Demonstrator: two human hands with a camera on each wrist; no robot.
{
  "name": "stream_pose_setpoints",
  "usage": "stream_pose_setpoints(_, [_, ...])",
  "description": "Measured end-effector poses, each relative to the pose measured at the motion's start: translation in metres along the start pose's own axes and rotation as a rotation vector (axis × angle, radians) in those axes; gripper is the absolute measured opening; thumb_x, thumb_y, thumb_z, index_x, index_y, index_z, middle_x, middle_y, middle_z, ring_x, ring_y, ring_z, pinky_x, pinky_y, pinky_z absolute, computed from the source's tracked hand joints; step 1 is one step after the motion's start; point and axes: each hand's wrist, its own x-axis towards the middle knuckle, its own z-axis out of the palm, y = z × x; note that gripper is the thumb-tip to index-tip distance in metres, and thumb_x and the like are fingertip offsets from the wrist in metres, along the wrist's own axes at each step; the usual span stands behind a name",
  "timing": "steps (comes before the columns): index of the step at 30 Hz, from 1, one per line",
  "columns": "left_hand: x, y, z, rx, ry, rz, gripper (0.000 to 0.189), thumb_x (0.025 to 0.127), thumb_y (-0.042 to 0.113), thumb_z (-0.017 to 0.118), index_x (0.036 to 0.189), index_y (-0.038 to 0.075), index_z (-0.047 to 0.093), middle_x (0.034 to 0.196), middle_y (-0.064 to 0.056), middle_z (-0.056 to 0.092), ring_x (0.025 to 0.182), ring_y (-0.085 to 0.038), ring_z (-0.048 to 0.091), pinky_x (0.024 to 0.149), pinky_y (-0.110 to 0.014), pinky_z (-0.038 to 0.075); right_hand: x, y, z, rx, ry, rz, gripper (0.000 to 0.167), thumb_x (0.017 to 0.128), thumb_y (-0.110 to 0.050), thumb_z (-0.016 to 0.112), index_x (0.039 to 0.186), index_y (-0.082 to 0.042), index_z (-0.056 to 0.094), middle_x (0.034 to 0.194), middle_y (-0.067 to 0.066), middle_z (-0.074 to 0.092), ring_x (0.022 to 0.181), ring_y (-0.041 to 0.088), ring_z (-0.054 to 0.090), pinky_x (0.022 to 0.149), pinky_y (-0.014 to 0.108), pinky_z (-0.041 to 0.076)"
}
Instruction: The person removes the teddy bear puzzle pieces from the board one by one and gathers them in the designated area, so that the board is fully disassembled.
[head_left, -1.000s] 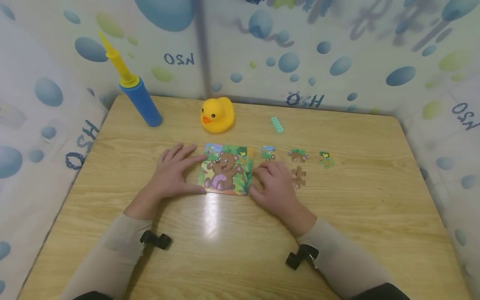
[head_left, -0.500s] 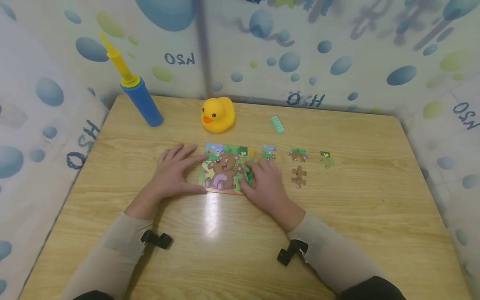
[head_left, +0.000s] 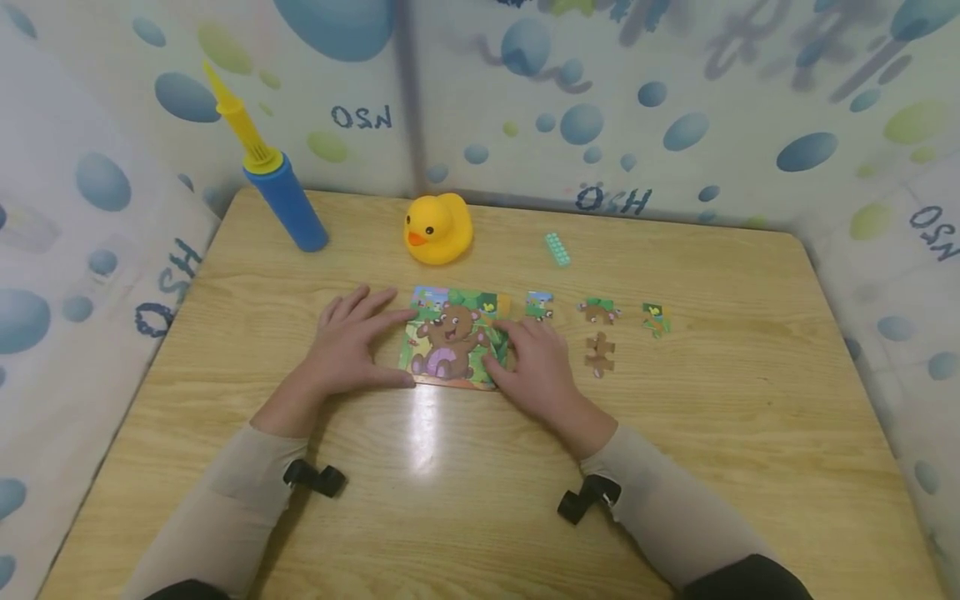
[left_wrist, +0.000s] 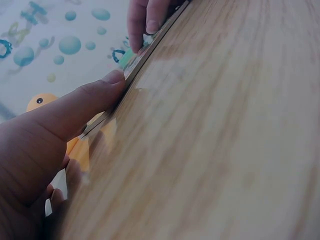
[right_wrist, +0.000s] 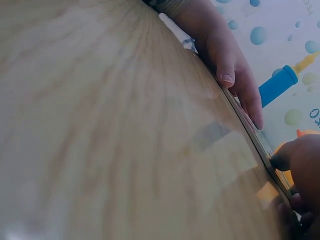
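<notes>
A flat jigsaw puzzle board (head_left: 442,367) with a brown bear picture lies mid-table. My left hand (head_left: 337,346) is spread at its left side, the straight thumb along the front-left corner and index finger at the left edge. My right hand (head_left: 536,362) is over its right edge, thumb and index fingertips apart on the leafy green part. In the left wrist view the right fingers point down onto the board. I cannot tell whether they pinch a piece. Loose jigsaw pieces lie right of it: a landscape piece (head_left: 539,305), a bear-face piece (head_left: 599,312), a brown piece (head_left: 600,356) and a yellow-bird piece (head_left: 655,319).
Behind the board sit a yellow rubber duck (head_left: 438,231) and a mint-green toy brick (head_left: 557,249). A blue and yellow hand pump (head_left: 287,204) stands at the back left. The wooden table (head_left: 712,458) meets patterned walls on its far sides.
My right hand has moved left from beside the board onto its right part, then shifted slightly back right. The left hand and the loose pieces have kept their places.
</notes>
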Motion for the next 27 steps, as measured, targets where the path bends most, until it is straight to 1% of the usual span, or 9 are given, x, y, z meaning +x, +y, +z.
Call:
stream_pose_setpoints(7, [-0.0009,-0.0007,-0.0002,-0.004,0.008,0.001,0.103,0.069,0.076,0.087,0.156,0.028,0.058,0.174,-0.009,0.029,0.161,-0.045,0.008,0.122,-0.071,0.001,0.0024,-0.0028,-0.0063,0.037,-0.076,0.041,0.059,0.095,-0.044,0.078,0.143,-0.013,0.066,0.101,-0.001,0.061,0.099,0.022,0.051,0.089,0.044,0.042])
stream_pose_setpoints(13, [-0.0011,-0.0015,-0.0006,-0.007,0.006,-0.003,0.103,0.069,0.077,0.087,0.156,0.028,0.057,0.175,-0.009,0.028,0.161,-0.044,0.007,0.123,-0.071,0.000,0.0036,-0.0047,-0.0096,0.036,-0.106,0.050,0.060,0.096,-0.043,0.079,0.145,-0.012,0.064,0.103,-0.001,0.061,0.101,0.023,0.051,0.091,0.045,0.042])
stream_pose_setpoints(21, [-0.0007,-0.0021,0.0004,-0.005,0.003,-0.009,0.103,0.069,0.077,0.087,0.156,0.030,0.057,0.175,-0.008,0.027,0.161,-0.044,0.007,0.123,-0.070,0.000,0.0037,-0.0045,-0.0096,0.072,-0.109,0.062,0.059,0.095,-0.040,0.082,0.143,-0.011,0.063,0.098,0.000,0.056,0.098,0.023,0.049,0.090,0.043,0.041])
stream_pose_setpoints(27, [0.0006,-0.0027,0.0021,-0.003,0.003,-0.020,0.102,0.069,0.076,0.088,0.155,0.032,0.057,0.175,-0.005,0.027,0.162,-0.042,0.006,0.124,-0.068,0.000,0.0021,-0.0045,-0.0092,0.102,-0.073,0.056,0.059,0.092,-0.037,0.085,0.140,-0.010,0.064,0.096,0.000,0.057,0.096,0.023,0.050,0.090,0.043,0.041])
